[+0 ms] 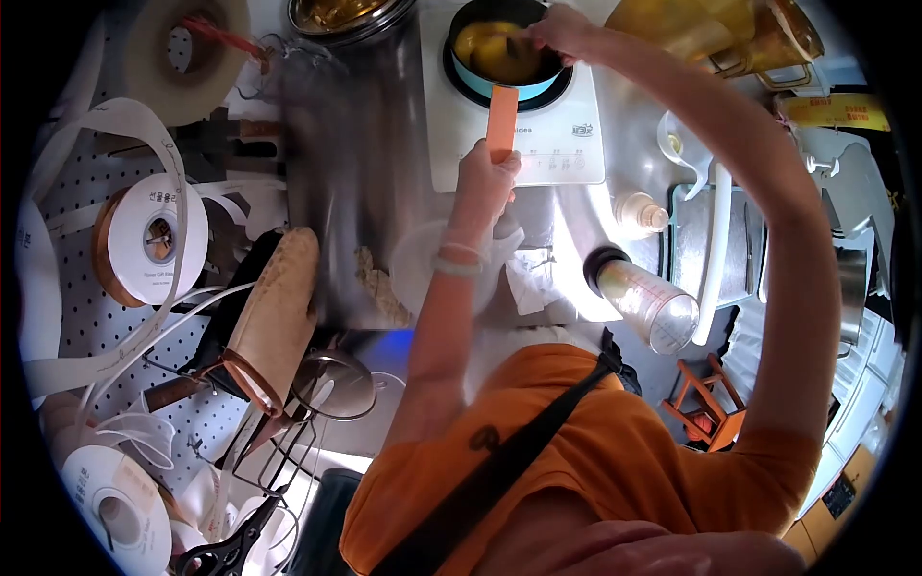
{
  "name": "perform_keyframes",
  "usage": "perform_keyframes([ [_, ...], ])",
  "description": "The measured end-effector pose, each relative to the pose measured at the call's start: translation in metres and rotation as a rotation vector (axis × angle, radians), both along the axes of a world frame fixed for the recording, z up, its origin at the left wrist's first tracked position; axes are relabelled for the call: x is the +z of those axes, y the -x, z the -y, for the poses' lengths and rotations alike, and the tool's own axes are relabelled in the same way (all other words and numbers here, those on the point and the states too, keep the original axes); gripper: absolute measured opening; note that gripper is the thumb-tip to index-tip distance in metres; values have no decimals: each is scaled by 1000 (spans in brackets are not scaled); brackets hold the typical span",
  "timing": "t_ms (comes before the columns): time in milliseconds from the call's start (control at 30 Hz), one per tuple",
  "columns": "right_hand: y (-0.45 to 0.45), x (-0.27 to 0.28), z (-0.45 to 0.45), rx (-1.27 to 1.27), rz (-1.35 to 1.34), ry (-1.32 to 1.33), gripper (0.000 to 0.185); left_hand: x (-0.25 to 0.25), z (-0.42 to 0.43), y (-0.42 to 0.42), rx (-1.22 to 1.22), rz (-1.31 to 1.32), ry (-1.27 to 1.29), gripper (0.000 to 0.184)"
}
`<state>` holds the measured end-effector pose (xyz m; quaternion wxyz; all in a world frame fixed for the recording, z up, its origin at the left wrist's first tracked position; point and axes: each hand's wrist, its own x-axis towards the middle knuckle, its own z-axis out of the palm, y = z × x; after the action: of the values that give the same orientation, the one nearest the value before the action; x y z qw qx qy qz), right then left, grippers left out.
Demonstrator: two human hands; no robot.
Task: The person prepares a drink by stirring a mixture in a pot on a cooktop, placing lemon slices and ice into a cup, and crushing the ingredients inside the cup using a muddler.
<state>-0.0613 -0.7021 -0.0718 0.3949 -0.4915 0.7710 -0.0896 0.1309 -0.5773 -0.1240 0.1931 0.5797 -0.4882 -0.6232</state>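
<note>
A small pan with a turquoise outside and dark inside sits on a white induction cooktop. Yellow food lies in it. My left hand is wrapped around the pan's orange handle. Over the pan's right rim, my right hand is closed on a utensil that reaches into the yellow food; its kind is too blurred to tell. A white plastic jug stands below my left hand, partly hidden by the forearm.
Right of the cooktop are a small bottle, a clear measuring cup and a glass-edged tray. At left hang an oven mitt, a strainer, ribbon rolls and black scissors. A metal pot stands at the back.
</note>
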Motion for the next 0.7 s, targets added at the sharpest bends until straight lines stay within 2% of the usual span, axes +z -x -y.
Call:
perform_keyframes([
  [33, 9, -8, 9, 211, -285, 211, 21, -1, 0, -1, -7, -23, 14, 17],
  [67, 17, -12, 5, 211, -285, 205, 21, -2, 0, -1, -7, -24, 7, 17],
  [100, 29, -19, 0, 547, -498, 399, 14, -1, 0, 0, -6, -22, 0, 17],
  [133, 18, 0, -8, 885, -708, 594, 10, 0, 1, 0, -6, -20, -3, 18],
  [167, 6, 11, -33, 927, -687, 756, 8, 0, 1, 0, -6, -22, -3, 18],
  [200, -3, 13, -41, 1066, -837, 627, 7, 0, 1, 0, -7, -5, -7, 18],
  [333, -4, -11, -41, 1091, -963, 670, 9, -1, 0, 0, 15, -23, 3, 19],
  [400, 13, -14, -30, 1027, -886, 667, 8, 2, -1, 1, 17, -14, 5, 19],
  [433, 9, -1, -36, 962, -870, 544, 9, 2, -1, 0, 19, -11, 5, 19],
  [533, -1, 23, -54, 1084, -711, 642, 9, -3, 1, 0, 4, -4, 8, 23],
  [600, -8, 20, -51, 1055, -750, 532, 10, 2, -2, 0, 7, 5, -12, 21],
  [667, 6, -13, -20, 986, -726, 732, 9, 5, 1, 2, 14, 13, -10, 19],
  [700, 10, -13, -15, 946, -692, 995, 9, 5, 1, 1, -8, 15, -28, 21],
])
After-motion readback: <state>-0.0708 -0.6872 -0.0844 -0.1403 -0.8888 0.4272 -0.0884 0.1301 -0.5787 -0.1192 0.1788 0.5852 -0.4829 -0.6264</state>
